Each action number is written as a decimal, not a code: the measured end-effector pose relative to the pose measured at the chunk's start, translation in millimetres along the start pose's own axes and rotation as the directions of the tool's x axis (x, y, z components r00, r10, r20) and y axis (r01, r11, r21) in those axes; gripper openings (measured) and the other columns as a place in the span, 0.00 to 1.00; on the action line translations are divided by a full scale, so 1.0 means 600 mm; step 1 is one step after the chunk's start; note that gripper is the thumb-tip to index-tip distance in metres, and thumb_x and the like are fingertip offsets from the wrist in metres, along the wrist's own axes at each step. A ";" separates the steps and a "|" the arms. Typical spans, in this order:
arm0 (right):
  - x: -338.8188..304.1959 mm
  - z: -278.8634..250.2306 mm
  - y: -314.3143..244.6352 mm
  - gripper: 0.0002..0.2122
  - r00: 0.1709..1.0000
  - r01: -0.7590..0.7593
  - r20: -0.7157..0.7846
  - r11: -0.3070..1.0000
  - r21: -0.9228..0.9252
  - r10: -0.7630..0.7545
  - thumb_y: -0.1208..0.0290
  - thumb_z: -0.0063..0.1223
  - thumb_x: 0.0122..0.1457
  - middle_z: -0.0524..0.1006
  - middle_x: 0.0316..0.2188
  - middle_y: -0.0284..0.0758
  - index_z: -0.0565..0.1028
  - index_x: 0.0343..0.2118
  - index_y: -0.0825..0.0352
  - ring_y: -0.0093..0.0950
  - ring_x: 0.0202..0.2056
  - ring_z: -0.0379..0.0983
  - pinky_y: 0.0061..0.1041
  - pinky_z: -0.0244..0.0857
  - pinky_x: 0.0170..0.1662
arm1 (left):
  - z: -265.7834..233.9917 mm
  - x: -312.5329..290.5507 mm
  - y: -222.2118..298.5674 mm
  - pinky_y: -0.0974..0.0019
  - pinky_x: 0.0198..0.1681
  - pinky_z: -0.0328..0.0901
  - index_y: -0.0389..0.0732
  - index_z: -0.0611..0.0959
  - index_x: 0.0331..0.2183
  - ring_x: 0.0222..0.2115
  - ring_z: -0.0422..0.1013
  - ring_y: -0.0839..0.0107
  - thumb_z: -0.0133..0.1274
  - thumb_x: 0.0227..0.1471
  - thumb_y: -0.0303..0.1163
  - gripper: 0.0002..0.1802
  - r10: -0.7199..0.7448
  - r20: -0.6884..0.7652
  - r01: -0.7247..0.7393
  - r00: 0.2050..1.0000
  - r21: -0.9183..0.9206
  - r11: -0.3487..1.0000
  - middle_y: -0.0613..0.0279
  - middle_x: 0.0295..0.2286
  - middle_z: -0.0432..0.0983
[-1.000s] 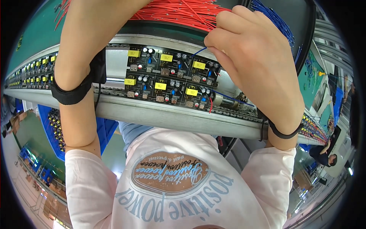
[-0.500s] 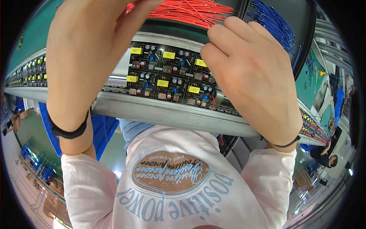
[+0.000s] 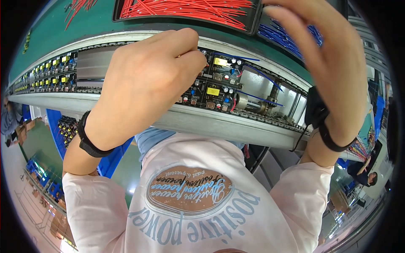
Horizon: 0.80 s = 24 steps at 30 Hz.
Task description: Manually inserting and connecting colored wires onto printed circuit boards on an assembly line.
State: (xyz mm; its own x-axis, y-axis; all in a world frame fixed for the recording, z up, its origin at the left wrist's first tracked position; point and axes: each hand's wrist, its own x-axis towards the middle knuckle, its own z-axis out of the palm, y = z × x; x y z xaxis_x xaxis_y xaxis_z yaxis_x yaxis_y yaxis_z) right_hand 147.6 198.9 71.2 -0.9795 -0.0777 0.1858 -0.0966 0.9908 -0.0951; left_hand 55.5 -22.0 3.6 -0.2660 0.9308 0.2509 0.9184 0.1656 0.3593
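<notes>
My left hand (image 3: 154, 78) is closed above the row of black circuit boards (image 3: 209, 101), its fingertips turned down at a board and hidden from sight. What they pinch, if anything, does not show. Blue wires (image 3: 268, 79) stick out rightward from the boards beside it, and short red wires (image 3: 234, 104) stand at their right ends. Over at the upper right, my right hand (image 3: 329, 50) is blurred, with thumb and fingers apart over the tray of blue wires (image 3: 280, 40). Its fingertips reach the picture's upper edge, and nothing shows between them.
A black tray of red wires (image 3: 185, 12) stands behind the conveyor rail (image 3: 202, 126). More red wires (image 3: 80, 8) lie on the green table (image 3: 46, 38). Further boards (image 3: 50, 69) line the conveyor at left. A black object (image 3: 314, 107) hangs by my right wrist. Another person (image 3: 365, 173) is far right.
My left hand has come down and right onto the boards. My right hand has left the boards, moved up and right to the blue wires, and spread its fingers. Blue wires now show at the boards.
</notes>
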 end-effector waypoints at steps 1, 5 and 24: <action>-0.002 -0.003 0.012 0.06 0.993 -0.114 -0.047 0.993 -0.038 0.112 0.73 0.62 0.58 0.75 0.27 0.39 0.78 0.34 0.69 0.36 0.30 0.75 0.34 0.68 0.35 | 0.002 0.001 0.000 0.60 0.26 0.67 0.38 0.84 0.30 0.25 0.73 0.60 0.66 0.46 0.23 0.07 0.000 0.005 0.000 1.000 0.018 1.000 0.61 0.27 0.72; 0.000 0.011 0.053 0.08 0.949 -0.313 -0.068 0.941 -0.126 0.307 0.73 0.63 0.57 0.76 0.26 0.40 0.76 0.34 0.71 0.38 0.28 0.75 0.33 0.69 0.34 | 0.007 0.000 -0.005 0.60 0.27 0.67 0.38 0.84 0.30 0.26 0.73 0.60 0.66 0.47 0.24 0.06 0.000 0.016 -0.001 1.000 0.073 0.997 0.62 0.28 0.72; -0.005 0.029 0.079 0.05 0.980 -0.196 -0.004 0.956 -0.219 0.200 0.77 0.64 0.52 0.77 0.27 0.39 0.78 0.29 0.69 0.38 0.30 0.76 0.33 0.70 0.37 | 0.009 0.004 -0.001 0.62 0.27 0.67 0.39 0.82 0.30 0.26 0.73 0.63 0.63 0.44 0.24 0.07 0.031 0.047 -0.038 0.998 0.154 0.987 0.62 0.28 0.70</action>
State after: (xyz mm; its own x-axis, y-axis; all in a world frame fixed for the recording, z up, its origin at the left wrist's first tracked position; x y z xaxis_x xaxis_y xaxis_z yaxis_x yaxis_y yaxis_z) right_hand 142.9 243.9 49.2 -0.9784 0.1220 0.1668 0.1378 0.9867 0.0864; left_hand 55.8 -18.1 -1.1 -0.2231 0.9498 0.2195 0.9621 0.1782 0.2066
